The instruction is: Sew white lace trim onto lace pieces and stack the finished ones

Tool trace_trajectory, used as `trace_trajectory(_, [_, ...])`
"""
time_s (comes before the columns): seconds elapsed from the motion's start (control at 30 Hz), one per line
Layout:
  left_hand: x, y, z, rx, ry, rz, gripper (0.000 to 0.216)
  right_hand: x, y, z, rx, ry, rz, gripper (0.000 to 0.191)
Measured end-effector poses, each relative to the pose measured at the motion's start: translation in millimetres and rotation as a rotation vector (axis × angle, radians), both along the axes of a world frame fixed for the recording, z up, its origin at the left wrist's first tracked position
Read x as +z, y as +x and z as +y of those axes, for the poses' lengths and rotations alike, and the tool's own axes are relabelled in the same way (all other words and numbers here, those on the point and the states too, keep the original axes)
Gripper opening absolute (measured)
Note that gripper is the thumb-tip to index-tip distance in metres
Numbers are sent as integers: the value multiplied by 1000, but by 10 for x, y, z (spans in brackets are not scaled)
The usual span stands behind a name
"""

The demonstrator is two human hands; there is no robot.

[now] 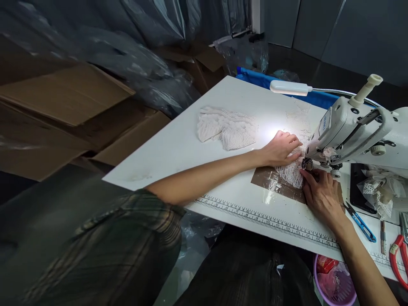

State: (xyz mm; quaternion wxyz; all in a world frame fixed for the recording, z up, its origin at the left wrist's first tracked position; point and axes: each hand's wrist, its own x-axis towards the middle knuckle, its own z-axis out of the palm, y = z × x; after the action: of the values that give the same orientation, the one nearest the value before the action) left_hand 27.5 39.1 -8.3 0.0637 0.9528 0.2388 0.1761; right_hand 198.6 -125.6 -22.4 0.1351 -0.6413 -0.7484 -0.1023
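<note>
A piece of white lace fabric (290, 175) lies under the needle area of a white sewing machine (342, 127). My left hand (282, 148) rests on the lace left of the needle, fingers spread and pressing it down. Close to the presser foot, my right hand (321, 193) has thumb and forefinger closed at the lace's right edge; its other fingertips are partly hidden under the machine head. A second gathered lace piece (228, 126) lies flat on the white table (178, 157), left of my hands. More pale lace (298, 114) extends behind my left hand.
A lit lamp (290, 88) shines over the table. Blue thread snips (361, 223), red-handled scissors (397, 255) and lace scraps (381, 193) lie right. A printed ruler (255, 216) lines the front edge. Cardboard boxes (63, 93) stand left; a purple basket (342, 289) sits below.
</note>
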Motion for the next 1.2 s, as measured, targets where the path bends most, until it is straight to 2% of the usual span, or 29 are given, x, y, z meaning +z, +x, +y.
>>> trace_trajectory(0.1, [17, 61, 238, -44, -59, 101, 48, 17, 105, -9, 50, -20, 78, 40])
trace_trajectory(0.2, [3, 51, 262, -38, -27, 69, 49, 59, 266, -42, 129, -56, 211, 39])
trace_trajectory(0.27, [2, 5, 162, -61, -6, 15, 46, 88, 361, -68, 154, -75, 291, 38])
trace_trajectory(0.37, [23, -95, -61, -173, -7, -48, 35, 116, 431, -82, 157, -85, 363, 36])
trace_trajectory(0.47, [36, -182, -247, -324, -42, -40, 25, 121, 416, -56, 166, -98, 404, 34])
trace_trajectory(0.57, [21, -223, -341, -396, -81, -19, 20, 139, 364, -12, 186, -116, 434, 32])
trace_trajectory(0.83, [-6, -232, -397, -338, -155, -135, 25, 294, 173, 79, 327, -210, 464, 31])
trace_trajectory(0.93, [-16, -235, -414, -309, -98, -178, 25, 266, 100, 121, 321, -185, 498, 19])
trace_trajectory(1.1, [-50, -215, -410, -362, 39, -229, 26, 191, 76, 117, 258, -80, 529, 19])
trace_trajectory(1.2, [-41, -218, -396, -373, -5, -353, 29, 170, 79, 55, 239, -55, 454, 24])
